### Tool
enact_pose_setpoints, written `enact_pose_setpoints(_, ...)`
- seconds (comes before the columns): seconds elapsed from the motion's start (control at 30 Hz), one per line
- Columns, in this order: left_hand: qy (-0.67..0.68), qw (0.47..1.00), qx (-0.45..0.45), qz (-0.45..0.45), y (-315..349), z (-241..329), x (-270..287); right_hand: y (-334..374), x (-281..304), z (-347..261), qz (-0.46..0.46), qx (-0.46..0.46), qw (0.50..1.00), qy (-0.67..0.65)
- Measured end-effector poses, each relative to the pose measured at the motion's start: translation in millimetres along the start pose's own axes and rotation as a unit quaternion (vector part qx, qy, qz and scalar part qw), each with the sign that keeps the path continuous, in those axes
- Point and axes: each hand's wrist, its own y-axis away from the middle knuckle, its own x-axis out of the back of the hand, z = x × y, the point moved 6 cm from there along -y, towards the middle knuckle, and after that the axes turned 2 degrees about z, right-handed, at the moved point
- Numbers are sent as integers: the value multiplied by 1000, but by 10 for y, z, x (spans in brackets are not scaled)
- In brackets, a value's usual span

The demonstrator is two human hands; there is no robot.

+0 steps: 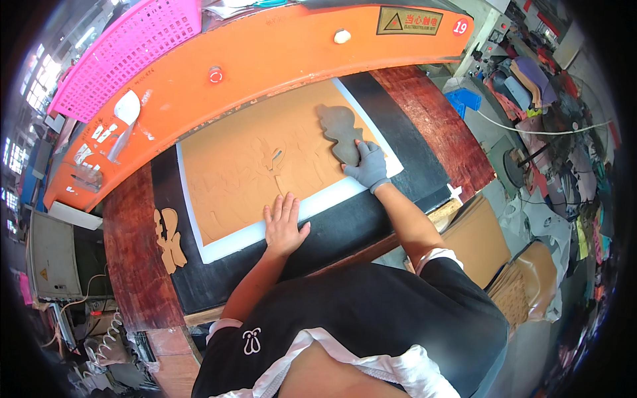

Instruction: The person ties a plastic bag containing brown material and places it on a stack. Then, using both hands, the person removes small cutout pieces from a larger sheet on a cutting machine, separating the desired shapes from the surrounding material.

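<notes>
The person's left grip (285, 225) lies palm down, fingers (288, 204) spread, and there's the gloved right grip (367, 166), thumb (344, 168) set wide, both forearms (403, 215) angled forward!

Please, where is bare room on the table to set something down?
Bare: the right red-brown board, outside the black mat, and the mat's strip right of the white sheet. Crowded: around the right hand and grey shape.

The right hand (368, 166) hides part of the grey shape (338, 127) (lower right); the pink basket (126, 61) is cropped above.
</notes>
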Motion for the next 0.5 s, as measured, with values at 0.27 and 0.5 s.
enact_pose_setpoints(0.27,2,1000,1,9,1,-12,-10,38,-33,100,-5,-30,999,-30)
enact_pose_setpoints(0.5,19,1000,-2,15,6,-34,12,61,5,43,62,-12,998,-2)
